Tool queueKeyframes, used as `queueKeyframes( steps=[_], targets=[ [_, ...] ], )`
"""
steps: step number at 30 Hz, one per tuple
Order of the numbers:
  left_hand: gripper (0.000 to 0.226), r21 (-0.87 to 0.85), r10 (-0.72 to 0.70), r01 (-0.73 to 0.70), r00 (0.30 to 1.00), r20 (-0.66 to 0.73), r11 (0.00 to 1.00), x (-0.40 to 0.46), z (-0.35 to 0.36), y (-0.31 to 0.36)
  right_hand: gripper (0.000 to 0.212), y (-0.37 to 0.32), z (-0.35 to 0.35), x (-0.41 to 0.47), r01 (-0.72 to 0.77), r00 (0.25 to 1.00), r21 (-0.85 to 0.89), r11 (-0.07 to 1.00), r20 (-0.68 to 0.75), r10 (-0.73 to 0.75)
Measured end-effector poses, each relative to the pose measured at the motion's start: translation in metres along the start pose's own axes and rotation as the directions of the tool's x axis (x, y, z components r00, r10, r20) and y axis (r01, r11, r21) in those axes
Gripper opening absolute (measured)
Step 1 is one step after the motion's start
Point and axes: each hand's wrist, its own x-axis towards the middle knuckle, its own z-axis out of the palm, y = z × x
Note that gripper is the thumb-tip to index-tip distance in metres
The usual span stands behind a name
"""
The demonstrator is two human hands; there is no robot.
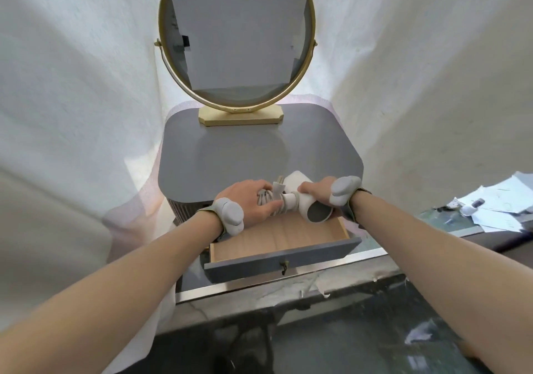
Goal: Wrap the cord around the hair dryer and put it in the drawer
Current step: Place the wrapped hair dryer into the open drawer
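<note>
holding the white plastic hair dryer (300, 197) with both hands, the person has it up in the air, just over the back of the open grey drawer with the pale wood bottom (277, 238). the left hand (253, 200) has its fingers curled round the handle, where the white rubbery cord (269, 200) is wound in loops, and the plug pokes up just past those fingertips. the right hand (315, 193) has its fingers curled over the fat round body, with the dark open end of the dryer just under them, pointing at the camera. the dryer looks hard and smooth, so it could slip, and it is likely not very heavy. the cord is bendy and springy, so the loops may pop loose if the left fingers let go too soon. a good place to hold is right over the loops on the handle, pressing them flat, while the other hand steadies the body. behind the fingers are the grey table top (230, 148) and a round mirror with a gold frame (236, 42).
</note>
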Motion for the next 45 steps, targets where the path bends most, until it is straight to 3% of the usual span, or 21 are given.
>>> queueKeyframes(
  steps=[5, 9, 16, 22, 26, 33, 39, 45],
  targets=[
    [0.044, 0.013, -0.007, 0.007, 1.0, -0.028, 1.0, -0.024, 0.015, 0.009, 0.059, 0.024, 0.005, -0.002, 0.039, 0.998, -0.013, 0.999, 0.049, -0.038],
    [0.042, -0.01, -0.058, 0.059, 0.997, 0.041, 0.998, -0.03, 0.029, 0.011, 0.049, 0.039, 0.016, 0.001, 0.026, 0.995, -0.008, 1.0, 0.099, -0.026],
    [0.039, -0.098, -0.163, 0.177, 0.977, 0.139, 0.979, -0.012, 0.05, -0.006, 0.061, 0.038, 0.031, 0.025, 0.016, 0.989, -0.014, 1.0, 0.149, -0.014],
    [0.043, -0.123, -0.249, 0.284, 0.938, 0.243, 0.951, 0.009, 0.071, -0.031, 0.046, 0.039, 0.05, 0.056, -0.002, 0.985, -0.045, 0.999, 0.172, 0.01],
    [0.061, -0.072, -0.244, 0.274, 0.929, 0.278, 0.959, 0.016, 0.088, -0.048, 0.062, 0.051, 0.067, 0.085, -0.016, 0.994, -0.045, 0.999, 0.112, 0.021],
    [0.058, -0.031, -0.206, 0.224, 0.935, 0.289, 0.974, 0.014, 0.104, -0.063, 0.088, 0.066, 0.089, 0.115, 0.006, 0.999, -0.093, 0.996, 0.045, -0.002],
    [0.058, -0.058, -0.226, 0.254, 0.927, 0.299, 0.965, 0.014, 0.1, -0.061, 0.073, 0.069, 0.091, 0.117, 0.039, 0.999, -0.223, 0.974, -0.008, -0.042],
    [0.06, -0.04, -0.278, 0.317, 0.88, 0.385, 0.948, 0.018, 0.087, -0.051, 0.047, 0.065, 0.075, 0.073, 0.14, 0.958, -0.459, 0.877, -0.161, -0.237]
  ],
)
